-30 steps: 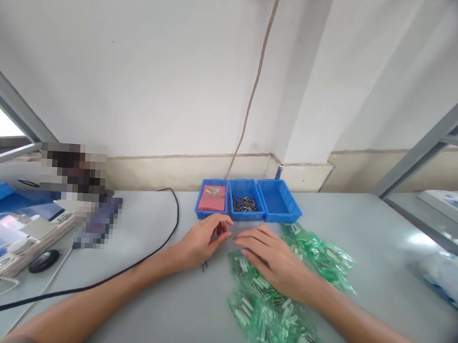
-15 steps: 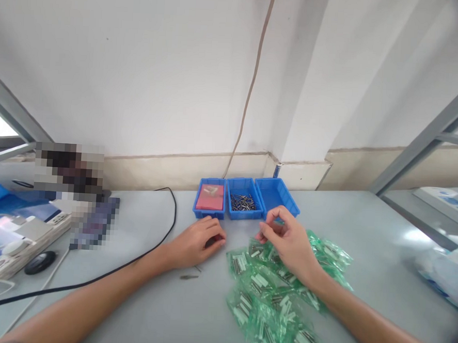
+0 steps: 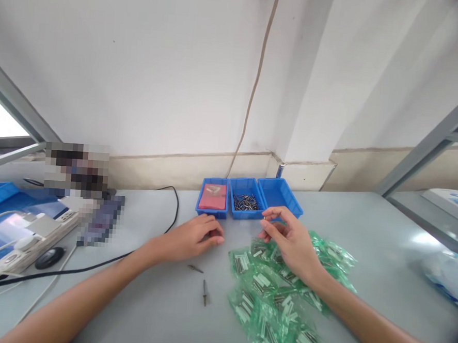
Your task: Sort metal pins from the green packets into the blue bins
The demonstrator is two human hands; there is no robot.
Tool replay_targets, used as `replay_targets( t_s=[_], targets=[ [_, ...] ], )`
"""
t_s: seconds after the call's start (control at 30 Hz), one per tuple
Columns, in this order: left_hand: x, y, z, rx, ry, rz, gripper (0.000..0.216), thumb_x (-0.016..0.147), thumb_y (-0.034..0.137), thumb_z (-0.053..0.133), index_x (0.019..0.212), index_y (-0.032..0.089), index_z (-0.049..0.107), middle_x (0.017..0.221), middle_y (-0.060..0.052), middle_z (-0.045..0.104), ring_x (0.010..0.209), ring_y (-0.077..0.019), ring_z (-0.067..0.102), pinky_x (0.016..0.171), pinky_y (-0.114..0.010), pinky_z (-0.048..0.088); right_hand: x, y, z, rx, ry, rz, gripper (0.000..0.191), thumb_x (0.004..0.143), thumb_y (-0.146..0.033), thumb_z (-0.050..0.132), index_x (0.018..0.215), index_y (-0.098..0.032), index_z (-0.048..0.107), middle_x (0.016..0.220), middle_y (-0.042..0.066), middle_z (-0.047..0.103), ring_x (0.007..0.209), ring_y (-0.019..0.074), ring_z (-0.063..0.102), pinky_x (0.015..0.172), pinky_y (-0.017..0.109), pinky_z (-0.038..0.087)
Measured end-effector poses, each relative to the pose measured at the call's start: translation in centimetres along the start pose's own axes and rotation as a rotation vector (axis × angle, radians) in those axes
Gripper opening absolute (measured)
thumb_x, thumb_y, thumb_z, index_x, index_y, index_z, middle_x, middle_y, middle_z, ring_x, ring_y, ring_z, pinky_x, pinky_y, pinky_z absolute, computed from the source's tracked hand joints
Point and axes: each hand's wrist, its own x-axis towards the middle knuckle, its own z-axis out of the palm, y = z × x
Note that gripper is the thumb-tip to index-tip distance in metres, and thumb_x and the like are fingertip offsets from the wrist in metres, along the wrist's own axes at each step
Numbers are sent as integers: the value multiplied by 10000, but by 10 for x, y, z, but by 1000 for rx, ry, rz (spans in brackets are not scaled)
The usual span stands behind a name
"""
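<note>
My left hand point(image 3: 196, 238) rests low over the table behind two small metal pieces, its fingers loosely curved and the thumb apart from them. Nothing shows in it. One screw-like metal piece point(image 3: 195, 268) lies just below this hand; a second metal piece point(image 3: 205, 292), thicker at one end, lies closer to me. Over the far edge of a pile of green plastic bags point(image 3: 263, 282) is my right hand point(image 3: 290, 242), thumb and fingers drawn together. Whatever may be between its fingertips is too small to make out. The bags contain metal pins and white strips.
Along the back stand three blue bins: one with pink sheets point(image 3: 213, 196), one with loose metal pieces point(image 3: 246, 202), and a third bin point(image 3: 280, 195). A black cable point(image 3: 111, 260) runs beneath my left forearm. Power strips point(image 3: 34, 242) and a mouse point(image 3: 50, 258) lie left.
The two loose metal pieces lie differently: both now show fully, one closer to me and pointing away. My left hand has shifted slightly left. My right hand stays near the bags.
</note>
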Motion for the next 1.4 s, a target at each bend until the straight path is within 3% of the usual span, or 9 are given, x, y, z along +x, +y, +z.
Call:
replay_targets(
  t_s=[0.1, 0.23, 0.3, 0.4, 0.63, 0.93, 1.2, 1.4],
  targets=[
    [-27, 18, -5, 113, -52, -90, 519, 1050, 659, 517, 1382, 270, 606, 1326, -98, 651, 1213, -297, 608, 1060, -459, 501, 0, 2, 0, 1, 10, 5, 307, 961, -522, 722, 1116, -273, 628, 1025, 19, 666, 718, 189, 717, 662, 339, 582],
    [-75, 35, 29, 309, 20, -232, 956, 912, 853, 546, 1655, 286, 341, 1688, -158, 377, 1528, -463, 349, 1217, -718, 278, 0, 2, 0, 2, 6, 20, 288, 967, -506, 718, 1118, -276, 629, 953, 14, 694, 698, 189, 696, 679, 345, 572],
    [-93, 37, 52, 372, 77, -272, 1002, 918, 852, 533, 1705, 312, 226, 1753, -138, 265, 1575, -482, 273, 1228, -755, 228, 1, 2, 0, -3, 2, 18, 281, 969, -501, 717, 1115, -278, 627, 912, 8, 697, 690, 193, 689, 679, 348, 567],
    [-101, 33, 71, 397, 149, -302, 993, 949, 803, 547, 1718, 291, 182, 1779, -132, 186, 1599, -469, 246, 1250, -736, 244, 0, 2, 0, -6, -1, 14, 277, 974, -498, 710, 1115, -275, 626, 902, 8, 692, 696, 195, 689, 675, 348, 560],
    [-72, 23, 57, 292, 130, -272, 752, 1079, 600, 496, 1678, 210, 262, 1778, -150, 186, 1641, -364, 208, 1301, -611, 320, 0, 2, -1, -30, -5, 11, 280, 980, -505, 697, 1115, -269, 631, 961, 16, 682, 703, 186, 687, 673, 340, 560],
    [-28, 17, 33, 58, 19, 4, 466, 1124, 397, 495, 1567, 267, 425, 1707, -109, 358, 1590, -256, 352, 1297, -482, 387, 2, 2, -2, -74, -3, 0, 284, 993, -509, 670, 1137, -268, 628, 883, 10, 681, 692, 193, 675, 678, 341, 565],
    [-2, 2, 33, -39, 88, 135, 305, 1128, 268, 476, 1419, 246, 565, 1501, -120, 538, 1424, -240, 508, 1225, -445, 440, 2, 6, -1, -67, -3, -23, 248, 995, -493, 668, 1121, -280, 639, 994, 11, 645, 688, 177, 679, 657, 340, 558],
    [-2, 1, 33, 38, 139, 166, 272, 1123, 257, 488, 1373, 233, 595, 1422, -114, 595, 1344, -237, 550, 1167, -423, 475, 3, 4, -1, -69, 14, -5, 281, 979, -509, 677, 1133, -277, 644, 976, 12, 653, 675, 180, 663, 655, 343, 557]
  ],
)
